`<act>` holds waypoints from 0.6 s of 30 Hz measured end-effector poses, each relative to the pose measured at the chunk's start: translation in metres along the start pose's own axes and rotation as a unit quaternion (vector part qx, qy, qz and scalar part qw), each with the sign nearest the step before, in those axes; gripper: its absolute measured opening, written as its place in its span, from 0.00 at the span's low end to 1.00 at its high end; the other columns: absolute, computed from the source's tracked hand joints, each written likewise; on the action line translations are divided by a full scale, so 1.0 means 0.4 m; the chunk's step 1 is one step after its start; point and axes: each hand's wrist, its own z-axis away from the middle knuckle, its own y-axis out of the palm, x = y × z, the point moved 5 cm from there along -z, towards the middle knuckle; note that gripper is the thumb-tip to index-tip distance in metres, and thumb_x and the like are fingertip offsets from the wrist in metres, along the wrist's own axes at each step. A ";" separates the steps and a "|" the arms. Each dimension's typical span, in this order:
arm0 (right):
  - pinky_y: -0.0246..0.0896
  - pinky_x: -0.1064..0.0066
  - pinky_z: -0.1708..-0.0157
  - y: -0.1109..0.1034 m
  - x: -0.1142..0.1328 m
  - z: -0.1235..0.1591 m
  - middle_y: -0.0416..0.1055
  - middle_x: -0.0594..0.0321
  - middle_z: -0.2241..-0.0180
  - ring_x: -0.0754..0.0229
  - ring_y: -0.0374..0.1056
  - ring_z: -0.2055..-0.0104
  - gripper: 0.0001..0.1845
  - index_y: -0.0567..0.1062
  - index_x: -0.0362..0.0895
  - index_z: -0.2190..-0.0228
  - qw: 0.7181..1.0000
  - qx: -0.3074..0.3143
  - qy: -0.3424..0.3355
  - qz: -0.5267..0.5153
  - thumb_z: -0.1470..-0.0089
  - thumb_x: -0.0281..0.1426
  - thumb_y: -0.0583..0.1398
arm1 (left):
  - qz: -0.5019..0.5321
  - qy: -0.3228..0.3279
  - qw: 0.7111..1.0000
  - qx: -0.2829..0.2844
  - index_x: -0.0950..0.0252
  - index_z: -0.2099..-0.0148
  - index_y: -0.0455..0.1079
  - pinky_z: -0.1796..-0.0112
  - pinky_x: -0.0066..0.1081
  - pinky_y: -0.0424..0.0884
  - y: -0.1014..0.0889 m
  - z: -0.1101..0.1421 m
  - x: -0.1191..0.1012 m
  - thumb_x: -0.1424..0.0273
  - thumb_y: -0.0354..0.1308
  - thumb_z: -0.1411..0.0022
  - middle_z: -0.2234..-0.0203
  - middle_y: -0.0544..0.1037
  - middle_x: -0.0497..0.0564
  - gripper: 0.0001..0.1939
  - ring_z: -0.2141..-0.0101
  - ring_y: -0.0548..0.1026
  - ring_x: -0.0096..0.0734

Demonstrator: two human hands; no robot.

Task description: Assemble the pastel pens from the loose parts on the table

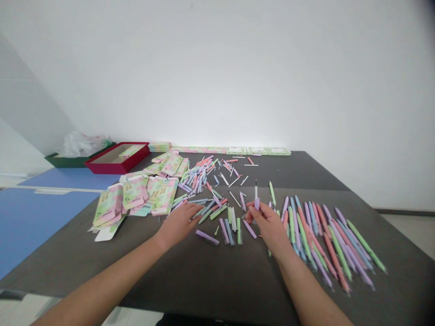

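Dk tbl (238, 280) w/ pens (330, 249), wht wall (217, 81) behind, blue surf. (41, 217) L.

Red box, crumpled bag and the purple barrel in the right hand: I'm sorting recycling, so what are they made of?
Red box: stiff matte board, perhaps, given its straight walls. Bag: thin plastic film, judging by its translucent creases. Purple barrel: probably smooth plastic, evenly coloured.

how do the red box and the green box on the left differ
The red box has red walls, while the green box has dark green ones. The red box holds a pale green and pink carton; the green box holds a crumpled plastic bag that bulges above its rim. The red box overlaps part of the green box in this view. Both are open-topped and shallow.
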 end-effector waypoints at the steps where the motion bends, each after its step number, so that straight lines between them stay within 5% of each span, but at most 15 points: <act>1: 0.60 0.68 0.68 -0.002 0.002 0.001 0.68 0.63 0.77 0.60 0.65 0.72 0.16 0.70 0.42 0.65 1.000 -0.004 0.000 0.003 0.46 0.42 0.54 | -0.005 -0.029 0.999 -0.017 0.61 0.49 0.66 0.55 0.33 0.65 -0.012 -0.013 0.026 0.65 0.45 0.37 0.57 0.73 0.53 0.16 0.57 0.71 0.34; 7: 0.59 0.69 0.69 -0.013 0.007 0.005 0.68 0.65 0.78 0.60 0.66 0.72 0.16 0.71 0.43 0.65 0.999 -0.030 0.007 0.009 0.46 0.42 0.53 | -0.065 -0.181 0.978 -0.076 0.64 0.47 0.65 0.54 0.30 0.63 -0.055 -0.105 0.193 0.66 0.43 0.38 0.54 0.73 0.54 0.20 0.55 0.70 0.36; 12: 0.59 0.68 0.67 -0.016 0.012 0.003 0.68 0.65 0.78 0.60 0.66 0.73 0.16 0.71 0.43 0.65 0.999 -0.037 0.010 0.002 0.46 0.42 0.54 | -0.074 -0.240 0.967 -0.047 0.67 0.50 0.68 0.56 0.28 0.63 -0.055 -0.195 0.287 0.68 0.46 0.40 0.57 0.76 0.54 0.18 0.57 0.72 0.36; 18: 0.61 0.68 0.69 -0.018 0.011 0.000 0.68 0.64 0.78 0.59 0.66 0.72 0.15 0.70 0.43 0.65 0.999 -0.042 0.016 0.001 0.46 0.42 0.54 | -0.067 -0.303 0.951 0.013 0.66 0.64 0.75 0.64 0.28 0.65 -0.002 -0.283 0.358 0.66 0.49 0.43 0.66 0.79 0.53 0.14 0.63 0.74 0.38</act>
